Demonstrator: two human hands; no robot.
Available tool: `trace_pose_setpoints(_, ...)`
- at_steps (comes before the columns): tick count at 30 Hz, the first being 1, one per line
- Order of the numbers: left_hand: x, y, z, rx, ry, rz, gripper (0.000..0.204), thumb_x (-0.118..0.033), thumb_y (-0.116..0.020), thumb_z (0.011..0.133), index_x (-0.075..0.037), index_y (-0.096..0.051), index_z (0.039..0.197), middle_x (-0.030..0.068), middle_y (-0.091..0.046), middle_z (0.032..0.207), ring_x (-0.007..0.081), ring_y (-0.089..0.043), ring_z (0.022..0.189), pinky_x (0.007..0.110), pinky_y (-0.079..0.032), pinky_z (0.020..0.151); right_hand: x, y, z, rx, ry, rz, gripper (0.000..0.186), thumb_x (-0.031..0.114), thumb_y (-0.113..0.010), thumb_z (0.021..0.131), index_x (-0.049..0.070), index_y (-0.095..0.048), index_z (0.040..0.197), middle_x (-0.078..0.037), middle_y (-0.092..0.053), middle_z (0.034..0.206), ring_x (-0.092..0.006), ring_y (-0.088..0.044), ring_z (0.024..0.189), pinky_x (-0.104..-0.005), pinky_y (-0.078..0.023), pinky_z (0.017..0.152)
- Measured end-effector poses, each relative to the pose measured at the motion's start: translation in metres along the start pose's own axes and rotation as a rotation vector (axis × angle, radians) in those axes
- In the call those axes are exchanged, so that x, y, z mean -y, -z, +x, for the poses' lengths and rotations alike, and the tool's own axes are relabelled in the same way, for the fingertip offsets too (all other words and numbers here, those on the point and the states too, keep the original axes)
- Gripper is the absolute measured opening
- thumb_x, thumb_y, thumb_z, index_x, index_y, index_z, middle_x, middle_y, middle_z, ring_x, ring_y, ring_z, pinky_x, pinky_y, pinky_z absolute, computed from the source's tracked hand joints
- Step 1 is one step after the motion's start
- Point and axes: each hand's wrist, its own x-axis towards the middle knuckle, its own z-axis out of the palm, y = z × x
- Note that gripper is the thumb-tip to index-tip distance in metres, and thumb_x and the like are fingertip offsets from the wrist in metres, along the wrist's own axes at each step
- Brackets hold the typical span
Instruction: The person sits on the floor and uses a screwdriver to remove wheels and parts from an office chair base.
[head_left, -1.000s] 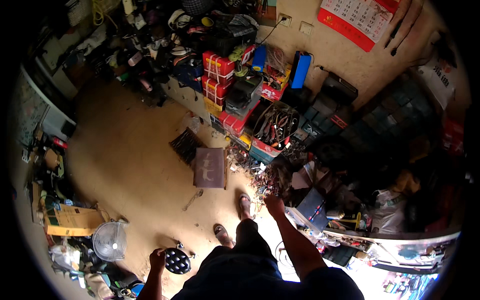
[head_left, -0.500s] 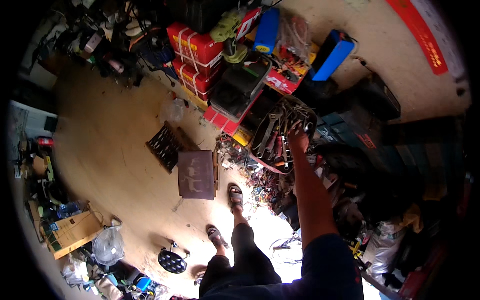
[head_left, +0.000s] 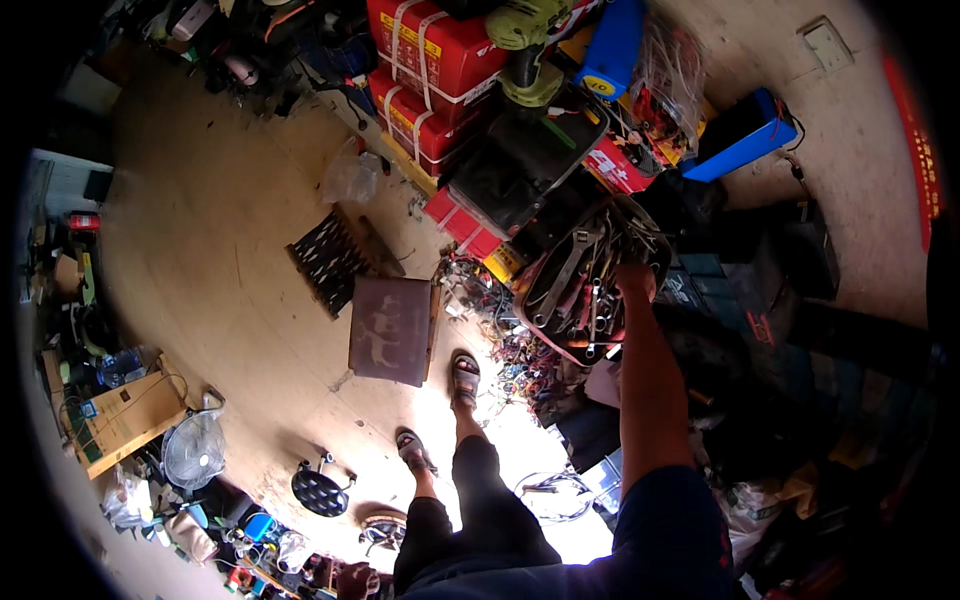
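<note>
An open tool bag [head_left: 553, 341] full of metal hand tools lies at the right of the middle. An adjustable wrench [head_left: 568, 262] lies among several spanners and red-handled tools. My right hand [head_left: 636, 282] is over the bag's right part, its fingers curled down among the tools; what they hold is hidden. At the lower edge, left of my legs, part of my left hand [head_left: 357, 580] shows dark and small, apart from the bag; its fingers are not clear.
Red strapped boxes [head_left: 440, 50], a green cordless drill [head_left: 530, 50] and a blue battery pack [head_left: 745, 135] stand beyond the bag. A brown-topped stool [head_left: 392, 330] is left of it, with a round black stool [head_left: 320, 492] nearer. A fan [head_left: 194, 450] stands far left.
The view has shifted, so the bag and boxes sit farther right. My right hand has drawn back slightly toward the bag's near right side. My left hand has appeared at the lower edge.
</note>
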Motion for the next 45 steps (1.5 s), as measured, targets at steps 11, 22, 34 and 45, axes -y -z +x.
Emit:
trace_pose_setpoints(11,-0.044,-0.038,0.003,0.100,-0.363,-0.152,0.030,-0.018,-0.064,0.096,0.004,-0.066,0.117,0.0097,-0.072,0.094,0.0143,-0.069,0.079,0.026,-0.057,0.069,0.090,0.088,-0.347,0.785,0.248,1.551,0.012,0.011,-0.058,0.100,0.007,-0.058,0.112,-0.007,-0.063,0.079,-0.0207,-0.065,0.068,-0.0316,-0.054,0.061)
trace_pose_setpoints(22,-0.086,0.030,-0.168,0.070,-1.060,-0.593,0.033,-0.016,-0.050,0.106,0.000,-0.051,0.134,0.0098,-0.070,0.104,0.0149,-0.068,0.094,0.029,-0.055,0.076,0.172,0.087,-0.817,1.458,0.649,1.090,0.034,0.034,-0.052,0.107,0.009,-0.052,0.130,-0.013,-0.068,0.119,-0.0122,-0.061,0.084,-0.0225,-0.049,0.065)
trace_pose_setpoints(34,0.186,0.151,-0.186,-1.207,-0.755,-0.903,0.025,-0.014,-0.059,0.099,-0.003,-0.063,0.121,0.0207,-0.072,0.101,0.0393,-0.071,0.089,0.045,-0.056,0.076,0.070,0.033,-1.149,2.005,0.642,0.434,0.030,0.030,-0.050,0.108,0.006,-0.054,0.126,0.002,-0.049,0.075,-0.0096,-0.051,0.062,-0.0255,-0.041,0.054)
trace_pose_setpoints(45,0.290,0.155,-0.133,-0.971,-0.399,-1.667,0.029,-0.025,-0.048,0.106,-0.002,-0.062,0.116,0.0156,-0.069,0.081,0.0214,-0.068,0.073,0.037,-0.052,0.066,0.052,-0.028,-1.273,2.077,1.269,-0.502,0.038,0.019,-0.048,0.105,0.002,-0.051,0.139,-0.001,-0.055,0.074,-0.0076,-0.055,0.061,-0.0244,-0.047,0.056)
